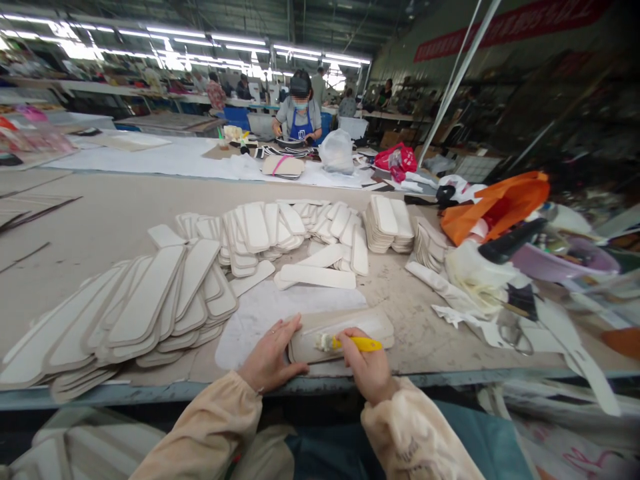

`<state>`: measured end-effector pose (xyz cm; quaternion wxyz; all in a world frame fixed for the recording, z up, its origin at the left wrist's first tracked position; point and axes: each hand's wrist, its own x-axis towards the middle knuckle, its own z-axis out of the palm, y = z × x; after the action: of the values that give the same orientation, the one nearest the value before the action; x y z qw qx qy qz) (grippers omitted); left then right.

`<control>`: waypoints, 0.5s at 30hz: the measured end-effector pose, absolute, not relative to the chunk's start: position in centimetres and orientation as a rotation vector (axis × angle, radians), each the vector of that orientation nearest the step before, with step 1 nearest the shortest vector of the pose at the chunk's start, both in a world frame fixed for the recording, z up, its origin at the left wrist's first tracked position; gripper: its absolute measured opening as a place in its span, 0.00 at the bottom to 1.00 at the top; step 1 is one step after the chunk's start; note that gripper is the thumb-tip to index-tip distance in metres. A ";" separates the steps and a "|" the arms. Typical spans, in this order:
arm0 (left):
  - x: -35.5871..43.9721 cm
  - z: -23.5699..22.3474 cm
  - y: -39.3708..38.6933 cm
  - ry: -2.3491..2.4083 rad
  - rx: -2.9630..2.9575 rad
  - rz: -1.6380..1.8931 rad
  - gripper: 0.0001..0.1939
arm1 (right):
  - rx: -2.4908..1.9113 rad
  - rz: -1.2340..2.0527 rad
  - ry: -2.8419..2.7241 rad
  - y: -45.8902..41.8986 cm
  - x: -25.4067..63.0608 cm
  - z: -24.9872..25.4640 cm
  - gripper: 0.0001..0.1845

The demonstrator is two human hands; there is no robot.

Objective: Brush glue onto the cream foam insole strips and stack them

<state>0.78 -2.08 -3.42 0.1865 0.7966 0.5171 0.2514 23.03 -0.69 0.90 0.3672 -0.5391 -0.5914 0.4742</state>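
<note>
A yellow-handled brush [367, 344] is gripped in my right hand [366, 365], its whitish, coated bristles touching a long rounded grey-beige panel [367, 325]. The panel lies in front of me near the table's front edge, with a wet-looking pale film on part of it. My left hand [273, 355] rests at the panel's left end, fingers stretched out and thumb apart, holding nothing. Under the panel's left side lies a white sheet [250, 319]. Two loose white strips [318, 275] cross each other just behind. To the left, many similar panels [147, 303] are fanned out in overlapping heaps.
More stacked panels [384, 223] stand farther back. On the right are an orange bag [495, 207], a pale plastic-wrapped container [475, 270], a lilac basin [565, 260] and scissors [515, 333]. A co-worker in a blue apron [301, 127] sits across the table.
</note>
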 end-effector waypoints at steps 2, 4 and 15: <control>0.8 -3.4 -2.1 1.457 2.264 0.706 0.51 | -1.399 1.153 -1.410 -0.3 23.4 0.7 0.14; 0.7 -3.5 -2.1 1.463 2.277 0.701 0.51 | -1.337 1.218 -1.330 -0.4 23.0 0.4 0.15; 0.2 -4.9 -1.8 1.531 2.367 0.634 0.44 | -1.535 0.991 -1.392 1.1 25.5 -0.5 0.15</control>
<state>0.23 -1.80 -4.88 0.1257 0.8127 0.5257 0.2177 25.48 1.12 -0.47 0.4097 -0.6096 -0.5529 0.3935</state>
